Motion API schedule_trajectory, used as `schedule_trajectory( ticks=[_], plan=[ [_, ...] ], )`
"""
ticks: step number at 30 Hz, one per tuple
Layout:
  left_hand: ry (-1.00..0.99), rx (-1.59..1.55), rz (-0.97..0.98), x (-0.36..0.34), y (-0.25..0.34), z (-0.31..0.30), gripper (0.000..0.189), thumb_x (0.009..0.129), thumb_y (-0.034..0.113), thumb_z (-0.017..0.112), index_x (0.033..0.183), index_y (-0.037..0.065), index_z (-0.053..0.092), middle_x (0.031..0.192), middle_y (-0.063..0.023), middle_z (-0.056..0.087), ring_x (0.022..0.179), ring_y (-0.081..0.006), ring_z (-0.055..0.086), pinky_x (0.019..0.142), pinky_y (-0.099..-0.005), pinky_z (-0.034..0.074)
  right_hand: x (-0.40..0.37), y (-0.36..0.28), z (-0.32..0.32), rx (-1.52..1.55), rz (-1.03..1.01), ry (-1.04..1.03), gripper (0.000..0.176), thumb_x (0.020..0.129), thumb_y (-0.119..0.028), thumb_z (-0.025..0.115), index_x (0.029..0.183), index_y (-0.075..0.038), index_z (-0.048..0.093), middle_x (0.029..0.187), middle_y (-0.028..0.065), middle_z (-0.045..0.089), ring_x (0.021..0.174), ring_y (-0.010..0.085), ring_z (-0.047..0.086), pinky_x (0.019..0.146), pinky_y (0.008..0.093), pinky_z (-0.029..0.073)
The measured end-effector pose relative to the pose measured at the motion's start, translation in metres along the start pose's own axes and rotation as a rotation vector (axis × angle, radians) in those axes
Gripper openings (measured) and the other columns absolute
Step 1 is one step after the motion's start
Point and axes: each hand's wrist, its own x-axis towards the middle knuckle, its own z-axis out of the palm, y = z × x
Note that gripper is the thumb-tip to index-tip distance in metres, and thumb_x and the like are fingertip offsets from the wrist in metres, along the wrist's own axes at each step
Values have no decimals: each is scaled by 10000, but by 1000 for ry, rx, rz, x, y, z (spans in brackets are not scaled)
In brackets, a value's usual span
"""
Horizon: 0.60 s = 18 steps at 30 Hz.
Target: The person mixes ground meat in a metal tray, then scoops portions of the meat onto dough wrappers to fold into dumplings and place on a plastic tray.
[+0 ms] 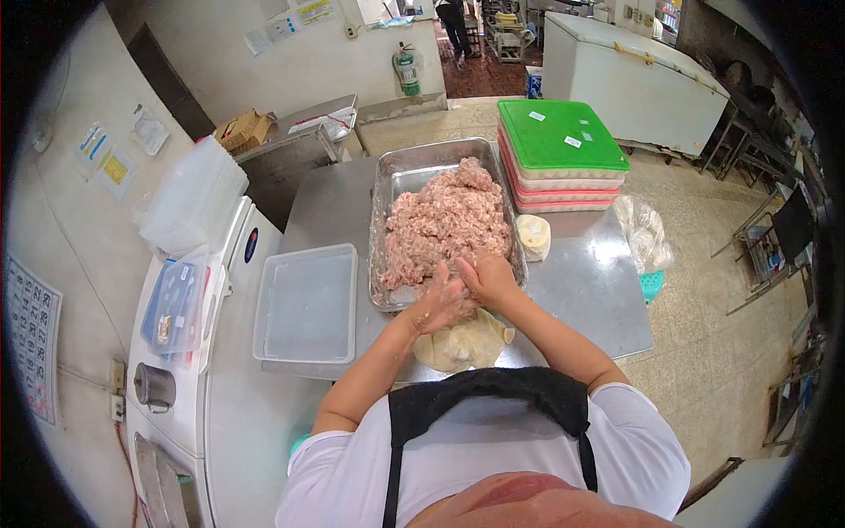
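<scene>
My left hand [443, 304] and my right hand [488, 280] meet at the near edge of a deep metal tray [387, 176]. The left hand's fingers look stretched out and somewhat blurred, with bits of meat on the skin. The right hand's fingers are mostly hidden; whether anything lies between the palms, I cannot see. A big mound of pink ground meat [449, 216] fills much of the tray. Just below my hands lies a pale stack of thin dough wrappers [458, 346], with a small whitish lump on top.
Left of the tray is a translucent plastic box [305, 304]. To its right are stacked containers with a green lid [563, 134], a small wrapped pale stack [533, 238] and a plastic bag [641, 231]. A white freezer [629, 84] stands behind; a person [455, 26] is farther back.
</scene>
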Motion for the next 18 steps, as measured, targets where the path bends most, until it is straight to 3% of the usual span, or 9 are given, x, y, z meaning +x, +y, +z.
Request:
schedule_trajectory(
  ticks=[2,6,8,11,13,15,16,17,18],
  plan=[
    [-1,285,-77,0,-10,-17,1174,707,905,220,1457,3,238,1459,-165,354,1328,-277,383,1109,-423,270,1,9,2,94,205,-256,349,922,-294,504,844,19,637,743,182,623,690,324,603,625,395,459],
    [-143,519,-145,2,-9,-41,1006,839,798,135,1423,5,339,1386,-174,458,1300,-250,416,1120,-372,230,-19,11,4,375,377,-398,368,928,-272,474,826,44,633,745,149,646,650,233,602,601,372,459],
    [-272,401,-218,-1,-1,-35,922,894,730,124,1355,-1,444,1257,-178,574,1229,-266,501,1099,-378,293,-28,19,11,685,349,-365,355,925,-250,458,843,42,643,757,102,648,653,157,576,592,341,463],
    [-186,16,-139,5,-10,-35,924,864,758,238,1329,-5,474,1073,-194,664,1178,-311,543,1062,-444,362,-22,24,6,600,200,-256,321,924,-225,475,870,48,635,739,78,641,674,147,577,616,334,472],
    [-181,-185,-9,18,-34,-65,848,894,702,277,1327,0,473,1114,-187,646,1184,-316,538,1048,-443,386,-18,-5,-19,704,389,-271,229,911,-188,522,938,6,642,790,119,651,736,193,608,680,329,482],
    [-168,-385,127,24,-47,-69,772,924,646,315,1324,6,472,1155,-180,629,1190,-320,533,1033,-443,409,-13,-25,-24,364,93,41,227,906,-237,550,963,-47,659,961,129,656,887,278,618,818,408,468],
    [32,-411,177,29,-53,-59,655,951,564,339,1277,19,502,1175,-169,616,1155,-296,555,1013,-427,431,-15,-28,-10,366,94,40,227,906,-237,550,963,-47,659,961,129,656,887,278,618,818,408,468],
    [233,-435,224,30,-56,-52,541,979,481,363,1230,33,532,1195,-158,602,1121,-271,578,994,-411,453,-20,-28,10,241,-94,3,209,900,-202,558,1026,-61,649,1012,158,641,917,313,610,819,418,467],
    [235,-437,220,28,-51,-43,541,979,481,363,1230,33,532,1195,-158,602,1121,-271,578,994,-411,453,-23,-29,23,115,-280,-33,225,895,-166,567,1088,-75,639,1063,187,626,948,349,602,821,428,465]
  ],
)
